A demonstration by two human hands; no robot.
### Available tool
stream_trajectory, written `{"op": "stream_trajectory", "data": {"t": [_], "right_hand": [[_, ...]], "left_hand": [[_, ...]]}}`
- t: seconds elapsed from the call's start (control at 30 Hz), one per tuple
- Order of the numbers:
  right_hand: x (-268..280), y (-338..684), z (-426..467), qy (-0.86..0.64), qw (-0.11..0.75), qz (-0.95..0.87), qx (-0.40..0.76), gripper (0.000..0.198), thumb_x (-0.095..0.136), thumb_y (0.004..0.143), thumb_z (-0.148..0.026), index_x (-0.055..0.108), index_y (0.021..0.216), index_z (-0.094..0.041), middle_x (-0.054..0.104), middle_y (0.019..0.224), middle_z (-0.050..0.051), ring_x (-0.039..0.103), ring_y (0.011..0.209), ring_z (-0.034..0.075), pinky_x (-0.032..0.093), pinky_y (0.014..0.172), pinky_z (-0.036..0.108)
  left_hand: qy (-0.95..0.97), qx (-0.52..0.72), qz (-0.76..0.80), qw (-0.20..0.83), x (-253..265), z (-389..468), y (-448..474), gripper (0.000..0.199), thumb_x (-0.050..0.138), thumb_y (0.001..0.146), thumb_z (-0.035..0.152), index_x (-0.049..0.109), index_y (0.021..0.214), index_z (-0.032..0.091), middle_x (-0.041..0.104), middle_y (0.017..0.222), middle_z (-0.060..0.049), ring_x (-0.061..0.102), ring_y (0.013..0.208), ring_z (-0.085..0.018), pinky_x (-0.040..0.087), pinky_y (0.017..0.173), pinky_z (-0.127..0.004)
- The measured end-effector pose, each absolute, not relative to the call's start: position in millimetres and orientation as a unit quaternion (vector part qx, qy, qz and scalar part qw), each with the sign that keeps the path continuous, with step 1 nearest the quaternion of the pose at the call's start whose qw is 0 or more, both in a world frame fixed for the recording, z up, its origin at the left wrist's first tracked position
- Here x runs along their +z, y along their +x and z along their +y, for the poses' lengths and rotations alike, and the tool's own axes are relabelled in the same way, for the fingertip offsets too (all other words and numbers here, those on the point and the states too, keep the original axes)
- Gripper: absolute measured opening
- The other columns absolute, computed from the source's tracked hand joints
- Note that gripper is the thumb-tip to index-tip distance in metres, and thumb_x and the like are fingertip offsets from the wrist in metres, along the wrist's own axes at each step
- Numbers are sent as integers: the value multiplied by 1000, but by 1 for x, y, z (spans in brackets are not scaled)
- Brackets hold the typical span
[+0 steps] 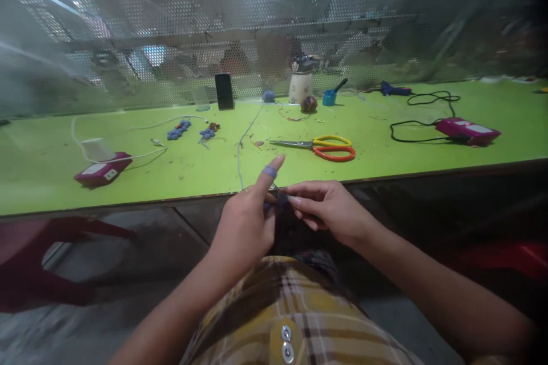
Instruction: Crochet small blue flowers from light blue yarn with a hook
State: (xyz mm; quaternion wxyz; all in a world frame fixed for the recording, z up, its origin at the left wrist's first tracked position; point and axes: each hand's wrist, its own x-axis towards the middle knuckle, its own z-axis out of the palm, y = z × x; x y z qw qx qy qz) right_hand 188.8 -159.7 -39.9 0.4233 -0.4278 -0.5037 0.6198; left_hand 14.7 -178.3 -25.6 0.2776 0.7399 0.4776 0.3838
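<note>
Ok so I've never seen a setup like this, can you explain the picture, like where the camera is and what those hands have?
There's no machine here, just a person's two bare hands. The one picture comes from a camera worn on the head, looking forward and down. Bluish yarn wraps a raised digit of the left hand, and a thin strand runs toward that hand from a small ball on the green table. The right hand comes in beside it, at a small item too dark to make out. On the table are scissors with yellow and red handles, knobbly blue pieces, a multicoloured ball, an upright phone and two magenta boxes.
</note>
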Motion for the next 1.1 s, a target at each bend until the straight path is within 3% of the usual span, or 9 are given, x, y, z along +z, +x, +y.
{"op": "stream_trajectory", "data": {"t": [0.07,0.13,0.2,0.3,0.43,0.7,1.1], "right_hand": [[-46,185,-161,-405,472,-474,623,39,80,70,-31,74,103,-12,59,57,-3,44,39,5,28,39,18],[-49,181,-165,-380,517,-462,613,43,78,73,-32,72,113,-15,58,58,-4,42,39,4,28,39,18],[-49,179,-170,-366,543,-470,592,42,75,79,-31,71,118,-18,57,59,-5,40,40,3,27,40,17],[-46,180,-176,-356,553,-501,563,33,71,84,-27,73,116,-20,55,59,-5,39,42,3,26,40,17],[-41,189,-179,-346,531,-547,547,29,67,85,-21,75,112,-19,51,55,-5,36,43,3,24,40,17],[-18,214,-174,-361,415,-628,551,28,66,85,-20,76,111,-15,45,51,-6,34,42,4,22,40,18],[-6,228,-171,-386,336,-656,554,31,65,86,-22,74,114,-13,49,54,-5,37,41,4,25,38,17]], "left_hand": [[737,435,471,216,-34,-181,18,64,59,82,10,52,142,30,74,90,-5,63,85,-23,45,85,-34],[711,499,441,228,-40,-181,20,62,61,83,10,53,140,32,73,96,-4,63,86,-20,45,86,-32],[636,532,429,359,-41,-179,19,66,66,82,14,49,143,30,71,97,-3,64,86,-17,47,84,-30],[505,513,398,569,-32,-174,13,76,79,73,17,47,142,20,68,81,0,61,72,-13,49,68,-23],[432,482,368,668,-20,-172,8,77,83,65,11,52,136,13,65,73,1,56,60,-8,40,53,-17],[454,444,368,679,-15,-174,6,63,79,69,10,61,129,20,66,80,0,57,66,-10,41,60,-20],[442,429,369,696,-13,-176,9,52,75,73,12,65,122,24,63,78,2,57,70,-11,40,68,-25]]}}
